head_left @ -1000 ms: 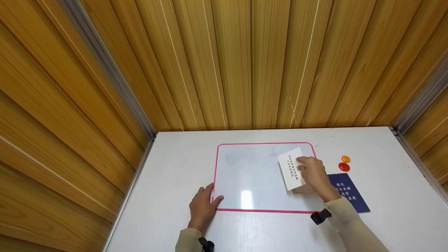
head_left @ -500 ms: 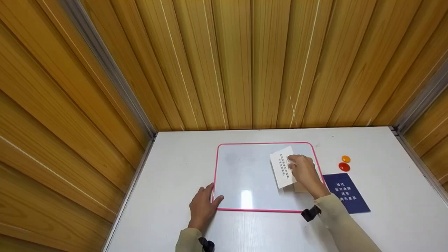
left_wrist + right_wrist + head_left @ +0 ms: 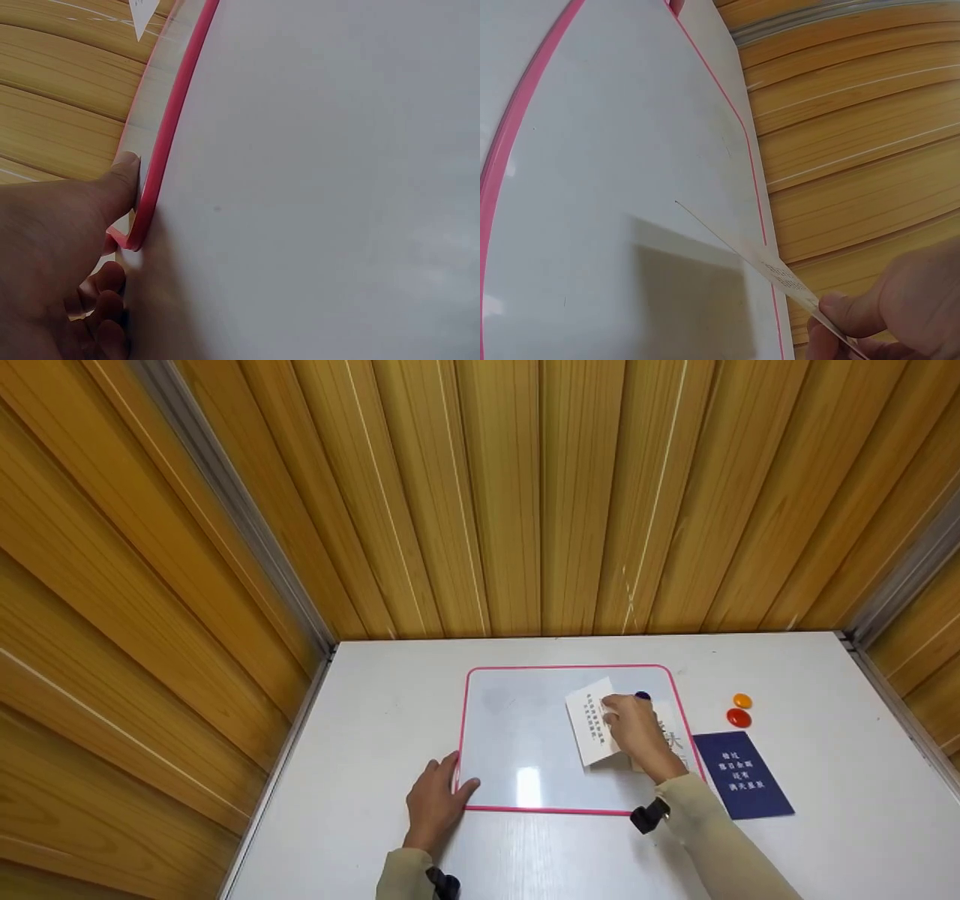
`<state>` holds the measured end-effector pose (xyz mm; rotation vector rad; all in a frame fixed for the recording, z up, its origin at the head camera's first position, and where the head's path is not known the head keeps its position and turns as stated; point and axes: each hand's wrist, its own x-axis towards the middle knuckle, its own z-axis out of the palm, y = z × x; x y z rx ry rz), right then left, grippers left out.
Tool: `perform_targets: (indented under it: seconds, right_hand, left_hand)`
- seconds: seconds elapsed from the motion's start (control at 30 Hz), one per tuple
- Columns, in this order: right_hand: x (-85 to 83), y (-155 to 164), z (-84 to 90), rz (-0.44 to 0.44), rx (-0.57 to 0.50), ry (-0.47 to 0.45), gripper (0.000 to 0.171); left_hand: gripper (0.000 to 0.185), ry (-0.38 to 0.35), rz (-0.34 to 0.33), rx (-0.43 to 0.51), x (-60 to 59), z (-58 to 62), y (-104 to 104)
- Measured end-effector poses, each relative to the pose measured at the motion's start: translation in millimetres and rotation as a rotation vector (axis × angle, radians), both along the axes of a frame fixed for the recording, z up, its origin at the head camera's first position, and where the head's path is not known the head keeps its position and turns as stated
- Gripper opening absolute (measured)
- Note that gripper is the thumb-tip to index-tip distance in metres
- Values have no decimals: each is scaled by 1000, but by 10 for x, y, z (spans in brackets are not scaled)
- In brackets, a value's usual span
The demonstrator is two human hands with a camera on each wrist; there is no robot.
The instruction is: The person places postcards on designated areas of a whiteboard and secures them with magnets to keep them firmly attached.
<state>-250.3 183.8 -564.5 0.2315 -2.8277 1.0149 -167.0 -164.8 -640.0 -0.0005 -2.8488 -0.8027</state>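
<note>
The right hand [image 3: 634,727] pinches a card [image 3: 587,720], its long axis running up-frame, tilted left, over the board's [image 3: 525,735] right half. The left hand [image 3: 435,802], fingers spread, presses the board's lower-left corner; bare board lies centre-frame.

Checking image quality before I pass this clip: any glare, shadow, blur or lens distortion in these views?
Head view: a bright glare patch on the whiteboard; wall planks fan out, wide-angle distortion. Left wrist view: the left hand is close and soft. Right wrist view: the paper card casts a shadow on the board; the board's pink frame looks bowed.
</note>
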Motion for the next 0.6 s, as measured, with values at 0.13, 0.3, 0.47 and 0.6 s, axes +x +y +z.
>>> perform_targets:
  seconds: [0.13,0.3,0.47,0.6]
  right_hand:
    - [-10,-42,-35,-2,-8,7,28]
    - [-26,-76,-74,-13,-19,-4,29]
    - [-41,-99,-132,-14,-30,-23,29]
    - [-41,-114,-181,-13,-27,-38,29]
  left_hand:
    - [64,0,-2,-1,2,2,2]
    - [64,10,-11,-11,7,7,-4]
    - [63,12,-17,-10,3,6,-10]
    - [64,0,-16,-6,-8,8,-10]
